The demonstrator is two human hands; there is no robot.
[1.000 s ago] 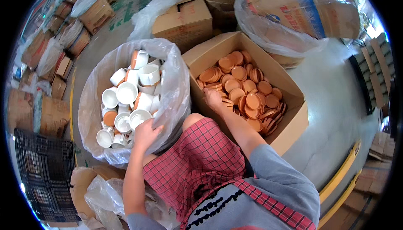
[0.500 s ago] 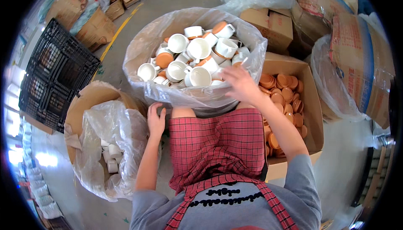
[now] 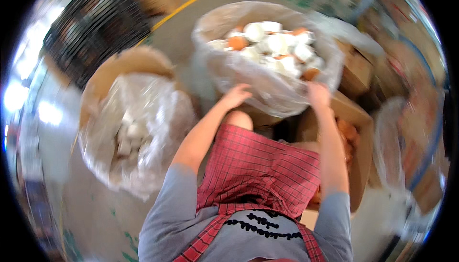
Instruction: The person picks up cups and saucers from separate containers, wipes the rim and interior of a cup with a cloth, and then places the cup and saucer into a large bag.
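Observation:
A large bin lined with a clear plastic bag (image 3: 267, 90) stands before me, holding a heap of white mugs (image 3: 277, 44), some with orange-brown bases. My right hand (image 3: 319, 94) is at the liner's near right rim, just below a mug with an orange-brown part (image 3: 310, 74). Its fingers are blurred, so whether they grip the liner, a mug or nothing does not show. My left hand (image 3: 235, 96) reaches toward the near left side of the liner, fingers stretched out with nothing visible in them.
At left, an open carton (image 3: 138, 56) with a plastic liner holds smaller white pieces (image 3: 133, 133). Right of my legs, a carton (image 3: 361, 166) holds orange-brown discs (image 3: 348, 137). Black crates (image 3: 95, 27) stand far left; more cartons (image 3: 356, 66) stand at right.
The view has turned, so the bins sit further right and blur. My right hand has moved from over the mugs to the rim; my left hand has reached forward, near the liner.

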